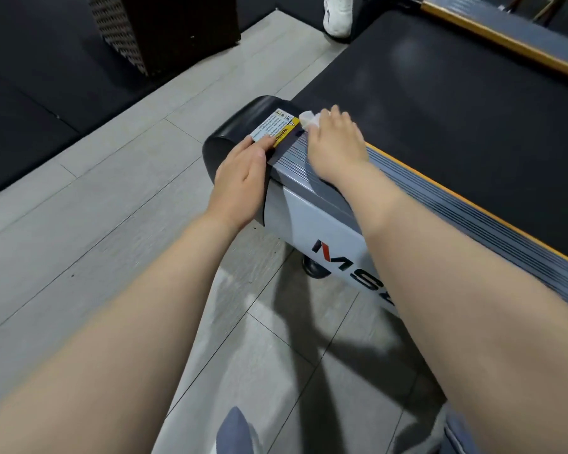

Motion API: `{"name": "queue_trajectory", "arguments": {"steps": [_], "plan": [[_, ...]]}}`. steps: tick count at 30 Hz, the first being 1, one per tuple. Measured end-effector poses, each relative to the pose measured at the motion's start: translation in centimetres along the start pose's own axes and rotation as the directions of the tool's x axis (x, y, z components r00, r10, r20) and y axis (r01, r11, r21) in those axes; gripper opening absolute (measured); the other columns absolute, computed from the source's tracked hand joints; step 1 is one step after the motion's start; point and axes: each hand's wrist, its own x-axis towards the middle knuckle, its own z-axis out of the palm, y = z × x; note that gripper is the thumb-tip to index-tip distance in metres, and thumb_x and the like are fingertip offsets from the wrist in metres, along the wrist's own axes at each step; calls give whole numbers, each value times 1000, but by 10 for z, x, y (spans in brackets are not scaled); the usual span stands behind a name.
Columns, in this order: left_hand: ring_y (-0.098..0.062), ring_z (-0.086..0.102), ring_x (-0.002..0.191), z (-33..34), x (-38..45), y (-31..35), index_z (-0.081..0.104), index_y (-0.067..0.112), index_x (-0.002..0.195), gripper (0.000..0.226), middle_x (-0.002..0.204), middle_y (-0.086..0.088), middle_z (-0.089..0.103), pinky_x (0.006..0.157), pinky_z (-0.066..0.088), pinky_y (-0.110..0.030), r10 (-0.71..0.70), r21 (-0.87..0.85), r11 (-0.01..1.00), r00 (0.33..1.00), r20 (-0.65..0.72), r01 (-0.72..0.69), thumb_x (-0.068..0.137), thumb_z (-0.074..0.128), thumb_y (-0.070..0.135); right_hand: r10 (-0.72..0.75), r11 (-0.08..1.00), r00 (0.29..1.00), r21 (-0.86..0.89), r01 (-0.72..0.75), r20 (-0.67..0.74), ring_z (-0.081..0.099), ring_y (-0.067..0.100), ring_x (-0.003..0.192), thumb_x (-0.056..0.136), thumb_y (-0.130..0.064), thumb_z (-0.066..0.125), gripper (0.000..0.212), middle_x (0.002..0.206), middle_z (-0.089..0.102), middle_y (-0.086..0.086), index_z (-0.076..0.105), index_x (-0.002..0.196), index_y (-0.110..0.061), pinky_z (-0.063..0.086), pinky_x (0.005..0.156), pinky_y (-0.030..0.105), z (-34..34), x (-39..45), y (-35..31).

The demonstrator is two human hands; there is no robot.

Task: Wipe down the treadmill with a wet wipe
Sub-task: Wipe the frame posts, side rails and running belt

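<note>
right hand [336,139] pressing wipe [309,118] onto rail [407,188], fingers hidden | left hand [243,178] lying flat on cap [240,126]; likely bracing

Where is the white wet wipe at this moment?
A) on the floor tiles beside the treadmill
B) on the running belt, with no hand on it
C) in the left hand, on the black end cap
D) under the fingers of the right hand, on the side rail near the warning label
D: the wet wipe shows under the fingertips of the right hand on the grey side rail, next to the warning label; the left hand holds no wipe.
</note>
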Motion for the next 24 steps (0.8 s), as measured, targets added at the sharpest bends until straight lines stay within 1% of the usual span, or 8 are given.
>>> {"name": "queue_trajectory", "arguments": {"steps": [3, 7, 10, 13, 15, 18, 20, 24], "plan": [[-12, 26, 145, 3, 0, -1, 51, 23, 143, 57, 150, 6, 45, 121, 19, -37, 14, 6, 1000, 1000, -2, -14, 99, 17, 34, -245, 968, 969, 48, 246, -33, 35, 29, 137, 102, -20, 33, 41, 151, 38, 11, 42, 141, -8, 29, 111, 38, 1, -41, -2], [-16, 23, 148, 4, -3, 5, 52, 21, 141, 54, 153, 4, 42, 121, 17, -44, 26, 141, 990, 1000, -10, -24, 100, 20, 34, -591, 803, 803, 161, 575, 82, 19, 19, 148, 103, -9, 38, 48, 160, 25, 4, 32, 151, -14, 13, 118, 27, -10, -93, 26], [-19, 21, 148, 14, -5, 17, 51, 21, 141, 47, 156, 1, 37, 121, 11, -42, 18, 330, 944, 1000, -13, -13, 104, 25, 29, -312, 943, 949, 134, 305, 34, 44, 31, 131, 98, -4, 38, 40, 142, 48, 12, 48, 136, -13, 36, 109, 41, -12, -48, 50], [-20, 23, 148, 25, -4, 25, 46, 18, 145, 50, 157, -3, 35, 122, 10, -41, 69, 407, 911, 998, -3, -62, 102, 24, 30, 9, 996, 998, 86, -4, -60, 44, 32, 124, 97, -4, 37, 36, 137, 49, 13, 49, 131, -6, 30, 105, 40, -16, -23, 57], [-21, 21, 149, 31, -2, 26, 42, 20, 148, 50, 159, -1, 32, 122, 8, -44, 83, 409, 908, 996, 32, -88, 101, 27, 30, -92, 985, 994, 144, 99, -58, 45, 32, 124, 95, -4, 41, 39, 137, 49, 12, 49, 133, -7, 31, 101, 36, -14, -49, 43], [-21, 14, 150, 38, -9, 25, 41, 30, 148, 49, 160, 2, 28, 120, 1, -46, 94, 467, 876, 993, 69, -116, 101, 26, 35, -428, 883, 904, 211, 419, -5, 24, 22, 146, 101, -9, 39, 50, 158, 29, 4, 33, 150, -14, 16, 119, 32, -7, -114, 37], [-22, 13, 151, 38, -12, 26, 39, 34, 148, 47, 161, 1, 26, 121, 1, -47, 100, 519, 845, 992, 79, -127, 103, 26, 37, -469, 872, 883, 171, 459, 22, 21, 19, 147, 103, -12, 37, 48, 159, 26, 1, 33, 150, -16, 17, 119, 33, -14, -114, 64], [-23, 13, 150, 37, -12, 33, 39, 34, 148, 45, 161, 0, 27, 122, 2, -48, 78, 550, 827, 993, 85, -112, 105, 27, 37, 88, 985, 996, 148, -84, -15, 46, 37, 125, 98, -4, 36, 36, 138, 51, 17, 52, 131, -5, 39, 100, 42, -30, -62, 143]]}}
